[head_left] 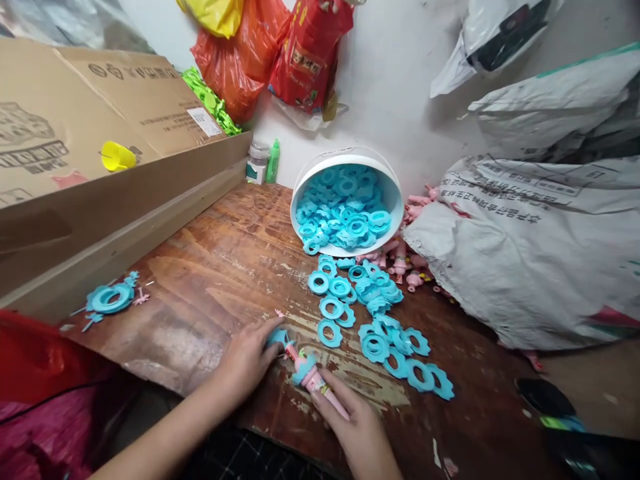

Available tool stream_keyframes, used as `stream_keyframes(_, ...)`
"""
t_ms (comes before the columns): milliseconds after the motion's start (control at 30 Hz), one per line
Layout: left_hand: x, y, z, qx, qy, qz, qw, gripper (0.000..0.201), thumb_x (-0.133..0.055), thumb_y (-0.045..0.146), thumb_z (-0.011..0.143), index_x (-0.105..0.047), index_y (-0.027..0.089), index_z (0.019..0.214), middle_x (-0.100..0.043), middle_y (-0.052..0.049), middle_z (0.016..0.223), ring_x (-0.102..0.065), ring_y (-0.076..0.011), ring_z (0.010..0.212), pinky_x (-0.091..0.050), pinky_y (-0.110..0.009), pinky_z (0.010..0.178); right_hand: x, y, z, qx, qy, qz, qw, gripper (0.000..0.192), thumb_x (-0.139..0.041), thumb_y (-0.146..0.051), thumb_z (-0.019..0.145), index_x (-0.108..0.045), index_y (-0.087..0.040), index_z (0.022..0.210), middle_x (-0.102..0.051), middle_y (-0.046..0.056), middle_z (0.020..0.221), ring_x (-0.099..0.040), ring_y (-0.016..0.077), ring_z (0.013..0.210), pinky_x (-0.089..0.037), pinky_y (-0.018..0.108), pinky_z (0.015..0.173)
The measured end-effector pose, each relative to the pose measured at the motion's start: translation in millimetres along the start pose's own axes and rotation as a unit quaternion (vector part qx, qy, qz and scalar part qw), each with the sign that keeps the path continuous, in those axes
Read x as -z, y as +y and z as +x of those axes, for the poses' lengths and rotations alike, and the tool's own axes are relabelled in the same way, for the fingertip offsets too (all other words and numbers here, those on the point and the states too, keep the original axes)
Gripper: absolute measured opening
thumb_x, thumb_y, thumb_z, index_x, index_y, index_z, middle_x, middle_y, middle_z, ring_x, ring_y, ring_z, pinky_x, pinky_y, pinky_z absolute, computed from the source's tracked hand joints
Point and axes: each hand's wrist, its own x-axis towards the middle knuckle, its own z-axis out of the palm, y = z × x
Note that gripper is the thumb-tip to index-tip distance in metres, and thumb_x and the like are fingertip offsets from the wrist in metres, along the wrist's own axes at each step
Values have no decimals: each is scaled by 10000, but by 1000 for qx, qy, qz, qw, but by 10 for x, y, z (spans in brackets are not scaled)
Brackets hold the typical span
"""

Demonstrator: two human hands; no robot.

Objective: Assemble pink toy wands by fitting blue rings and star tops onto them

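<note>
We note a worn wooden desk [210, 280] bearing a tipped white bucket [395, 193] spilling blue rings [375, 347]. At the near edge lies a pink toy stick [315, 380]; our right hand [363, 433] clamps its shaft, our left hand [245, 363] pinches a blue piece [277, 337] at its tip.

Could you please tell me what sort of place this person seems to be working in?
Probably a small home workshop for assembling plastic toys: a tipped white bucket spills turquoise gear-shaped plastic rings onto a worn wooden table, with a flattened cardboard carton and woven sacks alongside.
</note>
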Motion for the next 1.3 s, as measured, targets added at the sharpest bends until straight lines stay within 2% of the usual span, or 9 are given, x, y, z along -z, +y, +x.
stream_keyframes(67,17,16,-33,-11,-27,-25,999,561,-628,160,845,-598,289,1390,-677,-63,1358,-639,-273,1198,-489,-402,1017,94,20,-28,13,-30,-61,998,475,-746,-541,772,-795,-265,1156,-780,74,1186,-722,307,1100,-580,342,906)
stream_keyframes(233,-52,-68,-20,-63,-34,-98,993,431,-589,78,804,-670,245,1193,-696,-39,1123,-659,-223,1048,-509,-344,945,185,26,-65,31,-53,-100,993,426,-691,-461,826,-779,-264,1193,-750,64,1253,-687,302,1199,-553,349,1011)
stream_keyframes(400,-189,-201,-22,-107,-28,-160,981,528,-597,96,857,-585,289,1349,-642,-32,1174,-626,-202,1077,-495,-326,962,144,2,-82,46,-43,-114,991,455,-710,-463,821,-765,-248,1219,-748,67,1253,-692,303,1195,-559,351,1021)
stream_keyframes(767,-223,-252,-3,-136,-46,-162,976,487,-639,89,878,-606,278,1326,-599,-11,1046,-622,-168,964,-506,-267,883,76,-125,-125,55,-43,-144,987,427,-685,-468,850,-764,-252,1210,-746,49,1273,-658,285,1237,-482,355,1096)
stream_keyframes(900,-203,-238,-18,-139,-42,-163,976,446,-608,146,924,-594,290,1346,-602,-20,1055,-626,-169,967,-516,-267,882,126,-486,-131,40,-100,-357,928,452,-562,-527,925,-687,-343,1319,-777,52,1200,-735,339,1078,-572,405,849)
stream_keyframes(1033,-176,-229,-17,-135,-41,-170,975,376,-546,204,972,-611,274,1335,-609,-25,1005,-636,-160,900,-532,-262,826,-80,-1005,-62,109,-82,-522,842,212,-618,-338,865,-788,-299,984,-783,82,702,-726,307,602,-402,337,519)
stream_keyframes(1133,-193,-260,-12,-127,-52,-180,974,423,-552,169,940,-612,252,1350,-638,-38,1006,-657,-162,886,-547,-265,810,-324,-1262,18,158,-37,-524,836,137,-644,-180,779,-771,-226,754,-724,94,571,-632,223,478,-303,302,501)
stream_keyframes(1200,-214,-291,-11,-120,-51,-187,974,481,-577,153,903,-598,246,1375,-670,-61,1091,-675,-187,967,-557,-293,868,-387,-1314,46,132,-36,-533,835,153,-640,-159,778,-788,-200,781,-749,116,620,-648,225,522,-330,300,528)
stream_keyframes(1300,-225,-320,-15,-106,-36,-195,974,596,-624,186,874,-525,304,1450,-654,-71,1318,-639,-240,1187,-519,-368,1028,-156,-1161,-35,56,-72,-471,877,198,-659,-258,830,-816,-249,950,-799,82,760,-717,260,685,-429,303,600)
